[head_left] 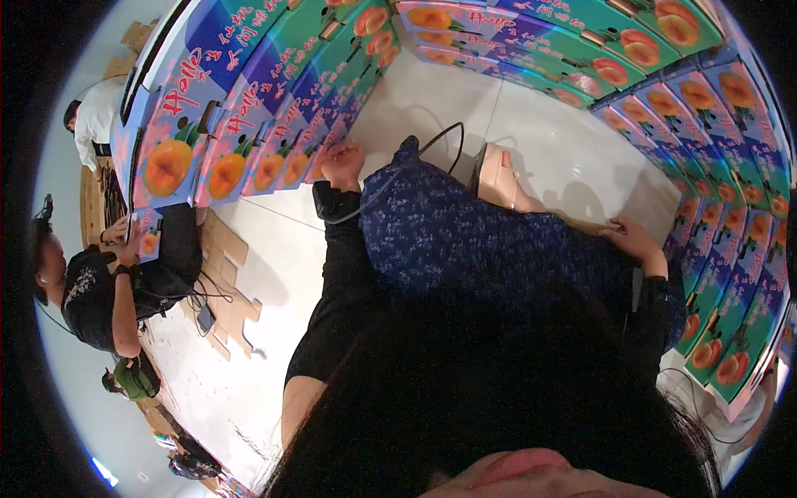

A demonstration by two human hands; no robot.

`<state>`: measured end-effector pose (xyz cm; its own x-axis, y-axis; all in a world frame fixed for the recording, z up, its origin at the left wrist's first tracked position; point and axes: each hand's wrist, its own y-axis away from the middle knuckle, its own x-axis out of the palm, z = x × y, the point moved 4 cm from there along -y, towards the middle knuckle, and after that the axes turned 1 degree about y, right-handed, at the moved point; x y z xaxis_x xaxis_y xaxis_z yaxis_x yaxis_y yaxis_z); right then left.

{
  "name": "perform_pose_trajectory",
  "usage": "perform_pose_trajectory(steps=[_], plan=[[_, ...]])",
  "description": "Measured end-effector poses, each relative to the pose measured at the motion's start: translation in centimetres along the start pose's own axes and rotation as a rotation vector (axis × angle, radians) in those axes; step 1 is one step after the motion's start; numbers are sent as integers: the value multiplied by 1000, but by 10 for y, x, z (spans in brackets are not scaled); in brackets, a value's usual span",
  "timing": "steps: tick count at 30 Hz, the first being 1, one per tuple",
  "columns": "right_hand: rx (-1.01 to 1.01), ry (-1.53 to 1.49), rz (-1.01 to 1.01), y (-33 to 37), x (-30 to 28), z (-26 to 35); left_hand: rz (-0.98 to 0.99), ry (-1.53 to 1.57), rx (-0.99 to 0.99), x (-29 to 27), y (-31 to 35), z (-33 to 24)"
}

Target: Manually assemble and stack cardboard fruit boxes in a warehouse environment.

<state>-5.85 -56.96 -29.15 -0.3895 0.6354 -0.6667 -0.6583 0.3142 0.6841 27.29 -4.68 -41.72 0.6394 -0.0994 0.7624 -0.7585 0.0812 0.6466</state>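
My left hand (342, 166) is beside the lower edge of the left stack of printed fruit cartons (226, 176), its fingers curled in. Whether anything is inside those fingers is hidden. On the right, my right hand (635, 241) rests at the edge of the dark blue patterned skirt (465, 224) over my lap, fingers stretched out and apart, holding nothing visible. A thin grey cable (442, 137) loops over the skirt close to my left hand. Beyond the skirt, on the pale tiles, is a peach-coloured form (502, 178) that looks like a foot in a shoe.
More cartons stand in a far stack (573, 41) and a right stack (706, 116), walling in the tiled floor (448, 91). At left, a person in black (91, 286) handles a small carton; another in white (98, 116) bends farther back. Flattened cardboard (237, 319) lies on the floor.
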Motion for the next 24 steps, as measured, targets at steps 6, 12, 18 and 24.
perform_pose_trajectory(steps=[6,12,18,24], plan=[[11,60,11,-5,-7,5,131,-465,60,-58,-70,-38],[-52,-32,17,-13,-2,-5,445,-899,233,-59,-59,-57],[-101,-1,-3,-11,-3,-6,515,-1705,593,-24,18,-42],[-93,35,-17,-17,-3,6,-31,-450,-79,-78,31,-50]])
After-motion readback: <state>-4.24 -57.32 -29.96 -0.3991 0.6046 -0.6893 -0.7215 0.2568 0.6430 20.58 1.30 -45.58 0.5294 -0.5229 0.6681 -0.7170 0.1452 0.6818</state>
